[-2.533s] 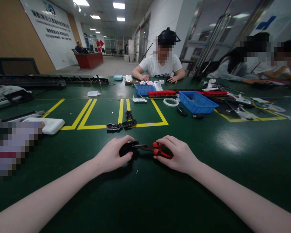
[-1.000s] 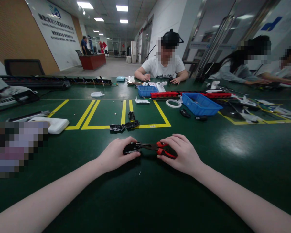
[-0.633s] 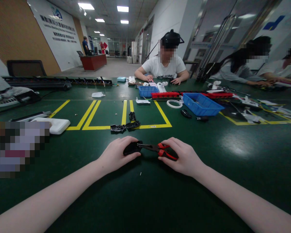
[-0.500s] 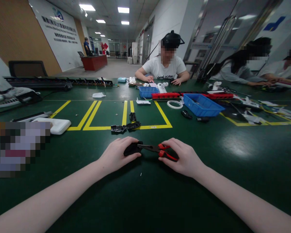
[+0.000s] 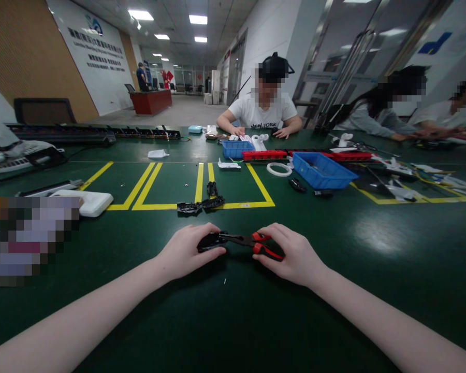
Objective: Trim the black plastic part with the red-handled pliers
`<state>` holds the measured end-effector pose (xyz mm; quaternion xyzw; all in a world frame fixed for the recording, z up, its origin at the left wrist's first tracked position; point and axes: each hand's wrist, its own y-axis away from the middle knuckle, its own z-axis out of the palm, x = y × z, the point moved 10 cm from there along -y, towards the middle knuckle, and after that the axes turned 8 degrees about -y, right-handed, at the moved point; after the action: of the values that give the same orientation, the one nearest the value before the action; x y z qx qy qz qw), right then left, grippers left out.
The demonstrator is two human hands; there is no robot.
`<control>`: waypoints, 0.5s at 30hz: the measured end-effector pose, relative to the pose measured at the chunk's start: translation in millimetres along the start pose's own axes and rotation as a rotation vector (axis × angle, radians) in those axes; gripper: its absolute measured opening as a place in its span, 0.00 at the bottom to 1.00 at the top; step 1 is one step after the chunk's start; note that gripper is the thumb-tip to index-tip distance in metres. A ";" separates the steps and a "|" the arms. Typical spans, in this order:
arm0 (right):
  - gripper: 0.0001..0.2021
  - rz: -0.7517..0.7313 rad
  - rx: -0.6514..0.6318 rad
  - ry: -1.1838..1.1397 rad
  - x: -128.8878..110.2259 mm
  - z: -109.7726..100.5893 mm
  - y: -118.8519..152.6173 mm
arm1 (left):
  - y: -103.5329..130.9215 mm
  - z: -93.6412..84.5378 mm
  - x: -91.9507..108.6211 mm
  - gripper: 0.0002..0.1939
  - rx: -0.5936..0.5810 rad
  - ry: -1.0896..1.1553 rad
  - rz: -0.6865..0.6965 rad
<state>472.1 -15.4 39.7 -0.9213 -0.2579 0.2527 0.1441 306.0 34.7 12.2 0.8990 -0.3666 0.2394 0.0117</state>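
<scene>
My left hand [image 5: 190,249] grips a small black plastic part [image 5: 212,242] between thumb and fingers, just above the green table [image 5: 233,326]. Red-and-black handled pliers [image 5: 267,250] are in my right hand [image 5: 291,254], their handles spread a little. The dark jaws point left and meet the near end of the black part; whether they pinch it I cannot tell. Behind my hands, several broken-looking black plastic pieces [image 5: 189,207] lie by the yellow tape lines. A tiny white sliver [image 5: 224,281] rests on the table in front of me.
Blue bins [image 5: 326,173] and a roll of tape [image 5: 278,169] stand beyond, right of centre. A white block-like object [image 5: 95,203] lies at left. Across the table sits a person [image 5: 264,109] wearing a headset; other people work at far right.
The black part has tilted slightly in my left hand, showing more of its lower side. The pliers have shifted a little left, with their jaws still at the part.
</scene>
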 end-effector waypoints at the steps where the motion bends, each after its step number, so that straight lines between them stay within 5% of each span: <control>1: 0.17 0.004 -0.001 0.000 -0.1 -0.2 -0.2 | 0.0 0.2 0.2 0.19 0.001 0.008 0.003; 15: 0.17 0.009 0.014 0.012 1.7 -1.3 -0.2 | 1.9 -9.2 1.5 0.19 0.103 0.076 0.035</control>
<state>474.0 -14.6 40.2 -0.9229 -0.2511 0.2497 0.1511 301.8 34.1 20.7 0.8821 -0.3686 0.2922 -0.0246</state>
